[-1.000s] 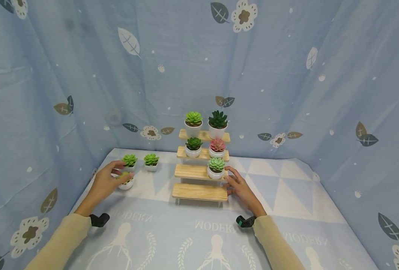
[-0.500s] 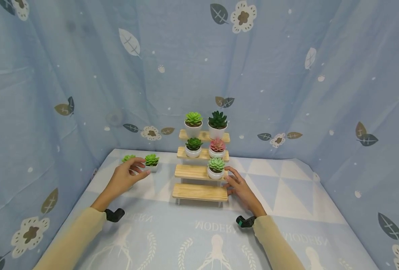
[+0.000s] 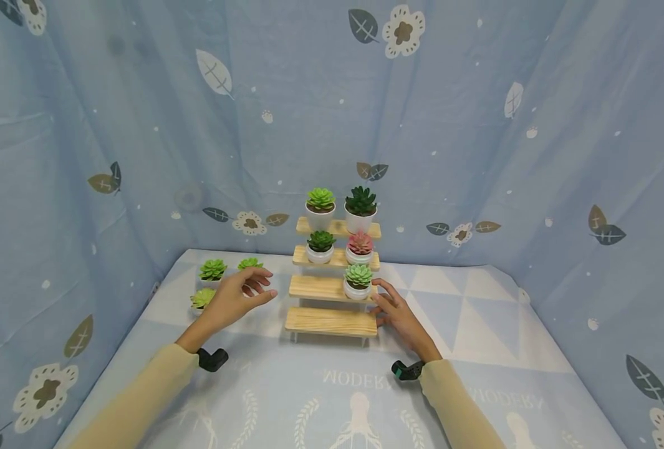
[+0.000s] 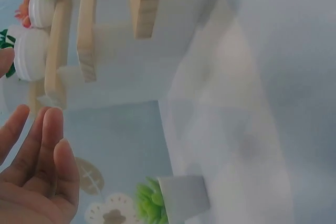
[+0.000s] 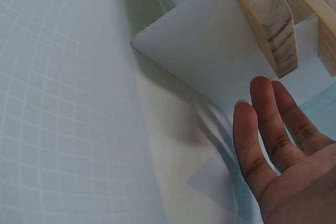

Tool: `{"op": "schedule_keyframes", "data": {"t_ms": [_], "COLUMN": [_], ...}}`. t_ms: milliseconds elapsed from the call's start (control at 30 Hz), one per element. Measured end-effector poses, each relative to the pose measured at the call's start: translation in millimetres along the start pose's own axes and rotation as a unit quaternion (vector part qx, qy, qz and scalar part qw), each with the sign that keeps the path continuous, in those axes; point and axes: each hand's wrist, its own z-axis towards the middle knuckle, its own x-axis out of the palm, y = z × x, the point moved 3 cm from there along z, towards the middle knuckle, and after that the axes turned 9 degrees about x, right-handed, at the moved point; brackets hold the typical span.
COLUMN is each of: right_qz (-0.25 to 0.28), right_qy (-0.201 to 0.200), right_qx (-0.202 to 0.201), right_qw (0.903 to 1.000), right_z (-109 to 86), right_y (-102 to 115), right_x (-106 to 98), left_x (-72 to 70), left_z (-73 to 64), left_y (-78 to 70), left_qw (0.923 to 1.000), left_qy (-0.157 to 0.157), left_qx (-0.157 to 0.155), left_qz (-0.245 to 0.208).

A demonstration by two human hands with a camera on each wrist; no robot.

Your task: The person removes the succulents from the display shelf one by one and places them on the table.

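Note:
My left hand hovers over the table left of a tiered wooden stand, its fingers loosely bent around nothing. Just behind it a small green potted succulent is partly covered; its white pot shows in the left wrist view. Two more green succulents stand to the left. Fairly straight fingers of my right hand lie by the stand's right side, close to the end of a wooden step. A pale green succulent in a white pot sits on the second step up, near that hand.
Higher on the stand are a pink succulent, a dark green one, and on top a bright green and a tall dark green one. A blue patterned curtain encloses the table at the back and sides.
My left hand has moved right, away from the left-hand succulents and toward the stand, with nothing in it. My right hand stays in place beside the stand.

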Motion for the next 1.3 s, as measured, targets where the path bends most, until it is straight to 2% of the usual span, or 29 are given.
{"op": "schedule_keyframes", "data": {"t_ms": [300,867,1300], "right_qz": [-0.002,0.004,0.011], "right_qy": [-0.004,-0.002,-0.003], "right_qx": [0.001,0.005,0.003], "right_qw": [1.0000,1.0000,0.9999], "right_z": [1.5,-1.1,-0.3], "right_y": [-3,-2,-2], "right_x": [-1,-1,0], "left_x": [17.1,51.0,72.5], "left_z": [9.4,29.0,41.7], "left_y": [-13.8,-27.9,-35.4], "left_qw": [0.9992,0.9948,0.9921], "left_qy": [0.016,0.051,0.071], "left_qx": [0.030,0.067,0.063], "left_qz": [-0.019,-0.059,-0.083]}}
